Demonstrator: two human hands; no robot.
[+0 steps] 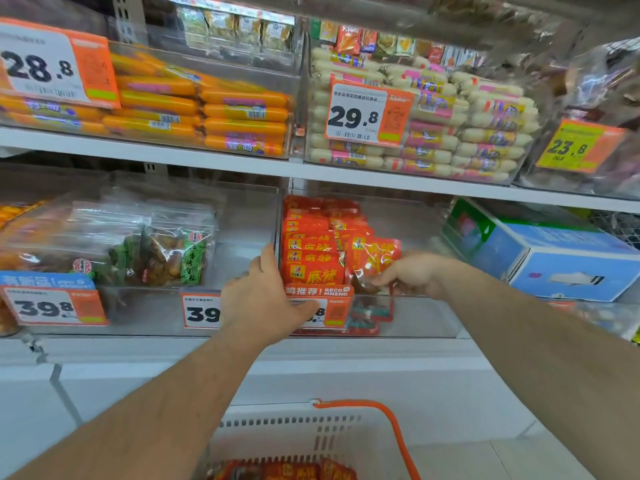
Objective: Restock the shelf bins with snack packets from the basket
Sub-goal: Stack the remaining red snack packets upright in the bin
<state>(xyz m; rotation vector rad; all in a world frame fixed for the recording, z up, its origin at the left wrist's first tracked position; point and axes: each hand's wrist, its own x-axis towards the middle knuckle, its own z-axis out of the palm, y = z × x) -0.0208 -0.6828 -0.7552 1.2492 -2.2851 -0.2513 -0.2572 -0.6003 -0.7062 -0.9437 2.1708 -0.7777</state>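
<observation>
Right hand (414,273) fingers (382,279) pinching a red snack packet (375,259) upright, long axis vertical, just right of the packed row (313,251) in the clear bin (420,315); left hand (265,296) gripping the bin's front corner, nearer the row; basket (311,441) below.

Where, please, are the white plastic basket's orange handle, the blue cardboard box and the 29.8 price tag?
orange handle (391,424): head view, on its curved upper stretch.
blue cardboard box (568,251): head view, top face.
29.8 price tag (353,116): head view, on its printed number.
</observation>
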